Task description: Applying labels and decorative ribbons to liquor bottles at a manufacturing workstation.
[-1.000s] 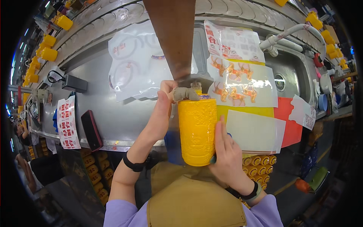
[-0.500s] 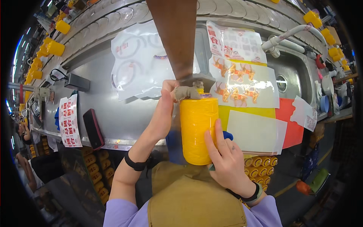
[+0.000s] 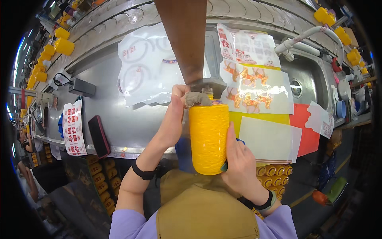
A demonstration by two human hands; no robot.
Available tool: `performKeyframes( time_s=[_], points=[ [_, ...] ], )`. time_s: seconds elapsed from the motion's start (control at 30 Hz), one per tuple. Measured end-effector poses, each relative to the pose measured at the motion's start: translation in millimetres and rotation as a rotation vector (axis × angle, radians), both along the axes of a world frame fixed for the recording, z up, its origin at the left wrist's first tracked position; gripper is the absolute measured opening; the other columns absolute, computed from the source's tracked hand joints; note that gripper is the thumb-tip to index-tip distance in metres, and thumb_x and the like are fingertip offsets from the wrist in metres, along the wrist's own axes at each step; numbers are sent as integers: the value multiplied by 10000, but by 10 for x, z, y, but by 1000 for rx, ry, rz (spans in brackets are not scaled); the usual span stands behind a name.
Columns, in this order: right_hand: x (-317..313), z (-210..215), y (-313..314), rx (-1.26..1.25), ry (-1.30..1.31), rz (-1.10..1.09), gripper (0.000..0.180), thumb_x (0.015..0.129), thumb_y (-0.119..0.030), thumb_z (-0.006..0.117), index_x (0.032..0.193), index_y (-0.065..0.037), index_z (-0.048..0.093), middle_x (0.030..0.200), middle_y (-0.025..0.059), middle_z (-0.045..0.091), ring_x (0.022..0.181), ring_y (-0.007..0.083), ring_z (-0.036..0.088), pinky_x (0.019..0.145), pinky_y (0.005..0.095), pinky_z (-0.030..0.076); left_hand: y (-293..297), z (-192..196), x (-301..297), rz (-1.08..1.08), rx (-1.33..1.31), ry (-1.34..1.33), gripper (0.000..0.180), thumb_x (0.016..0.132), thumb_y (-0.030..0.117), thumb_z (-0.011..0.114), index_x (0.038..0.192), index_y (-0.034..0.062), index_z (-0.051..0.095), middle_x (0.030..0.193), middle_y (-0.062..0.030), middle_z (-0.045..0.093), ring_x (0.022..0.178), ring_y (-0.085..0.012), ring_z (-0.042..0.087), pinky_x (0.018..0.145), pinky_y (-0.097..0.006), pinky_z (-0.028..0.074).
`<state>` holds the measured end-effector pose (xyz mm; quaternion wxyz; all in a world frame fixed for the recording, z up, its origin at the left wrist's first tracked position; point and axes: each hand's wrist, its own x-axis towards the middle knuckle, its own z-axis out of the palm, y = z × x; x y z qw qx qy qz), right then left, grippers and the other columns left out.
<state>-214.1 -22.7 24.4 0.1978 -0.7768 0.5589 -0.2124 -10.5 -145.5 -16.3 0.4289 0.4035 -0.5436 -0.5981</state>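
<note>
A yellow, round-bodied bottle point(image 3: 209, 139) is held in front of my apron, its clear neck point(image 3: 207, 91) pointing away from me. My left hand point(image 3: 172, 121) is closed at the bottle's far end. A grey knitted finger cover point(image 3: 197, 98) on it lies across the shoulder, beside a small purple-and-orange patch point(image 3: 217, 102). Along the right side of the body, my right hand point(image 3: 241, 165) grips, its thumb side up against the wall and its other fingers mostly hidden beneath. Something blue shows behind that hand.
A brown post point(image 3: 183, 40) comes down just beyond the bottle. Clear sticker sheets point(image 3: 145, 67) and horse-figure decals point(image 3: 248, 85) lie on the steel bench point(image 3: 103, 115). A phone point(image 3: 99, 136) rests near its left edge. At right are a sink point(image 3: 304, 81) and curved tap point(image 3: 310, 34).
My right hand's fingers have slid off the bottle's front to its right side. The bottle's visible surface looks different, more rippled. Yellow bottles on the far line have shifted.
</note>
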Motion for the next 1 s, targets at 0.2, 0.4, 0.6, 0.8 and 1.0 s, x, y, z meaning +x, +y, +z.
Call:
performKeyframes(
  time_s=[0.2,0.4,0.6,0.8,1.0],
  points=[
    [11,28,-39,-114,-25,96,1033,570,42,728,1524,129,341,1489,345,482,819,354,613,725,399,514,-2,54,-8,-49,-110,-55,807,1087,626,91,1123,-21,570,1139,-32,324,1023,-149,363,993,-286,306],
    [-31,4,51,-139,126,93,936,640,44,684,1513,142,363,1515,360,444,832,289,597,737,359,511,26,54,-2,-19,-27,-28,696,1090,616,101,1211,18,438,1136,-32,425,1076,-146,436,1043,-303,325],
    [-33,-67,82,110,-120,-128,1048,715,-83,823,1578,82,251,1448,338,518,1234,453,597,971,441,522,19,-119,-46,-88,-77,-39,367,1121,356,295,1204,16,406,1300,-195,497,1243,-266,491,1109,-437,377],
    [8,-56,119,146,-304,13,875,903,-57,738,1609,8,224,1490,249,488,1345,366,500,1141,411,387,-26,53,-294,130,201,25,313,1073,350,481,1100,40,450,1112,-101,500,1003,-166,473,916,-338,437],
    [102,156,29,173,-328,107,878,875,-33,759,1597,-22,260,1503,225,467,1366,350,476,1157,410,366,8,172,-160,149,130,-31,420,1065,454,461,1058,35,429,1094,-101,457,1008,-180,439,929,-325,405]
  ],
)
